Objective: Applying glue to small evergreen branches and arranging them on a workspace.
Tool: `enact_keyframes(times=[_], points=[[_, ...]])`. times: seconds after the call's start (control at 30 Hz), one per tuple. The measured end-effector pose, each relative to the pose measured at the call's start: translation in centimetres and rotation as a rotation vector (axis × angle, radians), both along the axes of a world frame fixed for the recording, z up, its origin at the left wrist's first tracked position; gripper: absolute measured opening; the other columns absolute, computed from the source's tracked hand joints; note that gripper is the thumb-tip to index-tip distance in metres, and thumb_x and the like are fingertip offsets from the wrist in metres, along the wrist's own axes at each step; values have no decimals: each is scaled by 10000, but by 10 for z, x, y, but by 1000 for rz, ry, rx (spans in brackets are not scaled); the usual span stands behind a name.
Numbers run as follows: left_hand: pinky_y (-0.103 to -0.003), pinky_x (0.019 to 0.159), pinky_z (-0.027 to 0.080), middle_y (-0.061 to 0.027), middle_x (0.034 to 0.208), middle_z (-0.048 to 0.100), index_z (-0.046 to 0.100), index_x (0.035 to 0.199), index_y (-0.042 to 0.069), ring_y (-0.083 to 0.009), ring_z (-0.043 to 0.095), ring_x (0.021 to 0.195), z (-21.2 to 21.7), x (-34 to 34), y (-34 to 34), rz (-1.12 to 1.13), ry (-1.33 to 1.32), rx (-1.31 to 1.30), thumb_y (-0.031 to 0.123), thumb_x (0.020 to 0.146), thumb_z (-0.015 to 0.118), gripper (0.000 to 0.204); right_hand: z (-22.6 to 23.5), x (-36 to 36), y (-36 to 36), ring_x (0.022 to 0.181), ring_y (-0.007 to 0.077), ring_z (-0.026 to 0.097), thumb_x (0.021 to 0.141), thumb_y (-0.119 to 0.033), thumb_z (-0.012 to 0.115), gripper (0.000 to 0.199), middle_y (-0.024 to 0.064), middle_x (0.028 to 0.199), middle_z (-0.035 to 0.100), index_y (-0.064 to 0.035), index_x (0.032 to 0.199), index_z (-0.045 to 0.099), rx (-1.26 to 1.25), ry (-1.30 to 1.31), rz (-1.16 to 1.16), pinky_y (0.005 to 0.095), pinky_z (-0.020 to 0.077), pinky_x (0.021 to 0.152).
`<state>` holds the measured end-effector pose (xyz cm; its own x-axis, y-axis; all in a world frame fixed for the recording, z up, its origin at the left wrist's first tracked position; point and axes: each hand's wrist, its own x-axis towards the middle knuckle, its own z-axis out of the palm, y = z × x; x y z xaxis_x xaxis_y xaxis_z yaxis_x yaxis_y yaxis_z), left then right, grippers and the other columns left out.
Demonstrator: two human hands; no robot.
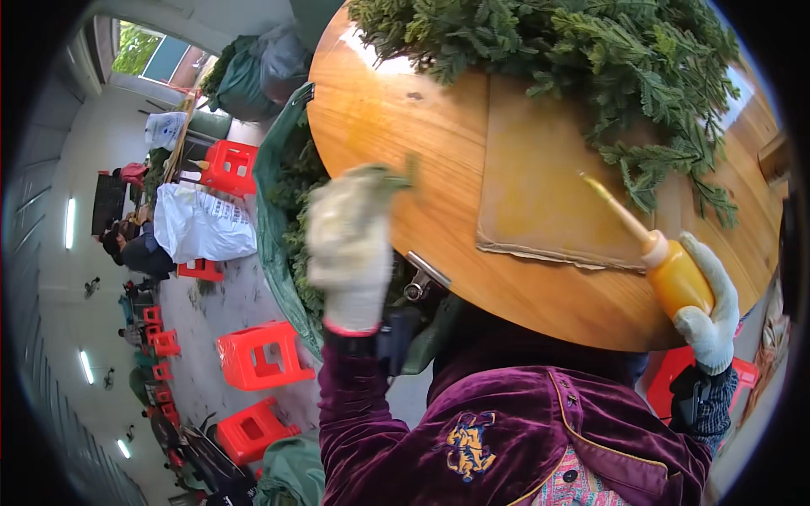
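My right hand (711,314), in a pale knit glove, is wrapped round a squeeze bottle (680,277) of yellow-orange liquid. The bottle tilts so that its long thin nozzle points up and left above a cardboard sheet (540,185) on the wooden table. My left hand (350,232), also gloved, is blurred by motion at the table's left edge. A small green sprig (411,169) shows at its fingertips, and the fingers look closed on it. Beneath that hand, a green bag (278,211) full of green branches hangs beside the table.
Fir branches (591,42) are heaped across the far side of the round table (380,110). A metal clip (426,277) grips the near edge. Red stools (263,354) stand on the floor to the left. Farther off, a person (143,249) is near a white sack (202,223).
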<state>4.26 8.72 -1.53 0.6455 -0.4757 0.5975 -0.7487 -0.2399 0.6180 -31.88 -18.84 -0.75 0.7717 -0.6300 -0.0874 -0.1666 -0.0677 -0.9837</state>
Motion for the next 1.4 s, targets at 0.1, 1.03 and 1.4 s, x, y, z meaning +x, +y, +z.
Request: enact_keyframes(times=[0.1, 1.03, 1.4], points=[[-400, 1108, 498, -141, 1296, 726, 758, 1254, 66, -287, 680, 1219, 18, 47, 66, 424, 169, 71, 128, 923, 805, 340, -5, 0, 1, 1355, 257, 586, 763, -518, 883, 1026, 164, 1497, 582, 73, 1515, 512, 39, -39, -52, 385, 433, 1166], [-485, 1036, 522, -187, 1320, 713, 640, 1434, 41, -414, 667, 1175, 64, -36, -199, -536, -630, 93, -98, 786, 767, 675, -1, -9, 1, 870, 237, 729, 660, -341, 945, 1066, 158, 1178, 676, 17, 1525, 434, 555, -492, -300, 298, 596, 633], [-416, 1074, 529, -100, 1062, 807, 790, 1068, 38, -221, 767, 951, 58, -46, -232, -391, -391, 9, -48, 819, 835, 267, 10, -13, 0, 902, 170, 710, 764, -100, 804, 836, 110, 1153, 704, -20, 1535, 490, 495, -385, -252, 308, 568, 784]])
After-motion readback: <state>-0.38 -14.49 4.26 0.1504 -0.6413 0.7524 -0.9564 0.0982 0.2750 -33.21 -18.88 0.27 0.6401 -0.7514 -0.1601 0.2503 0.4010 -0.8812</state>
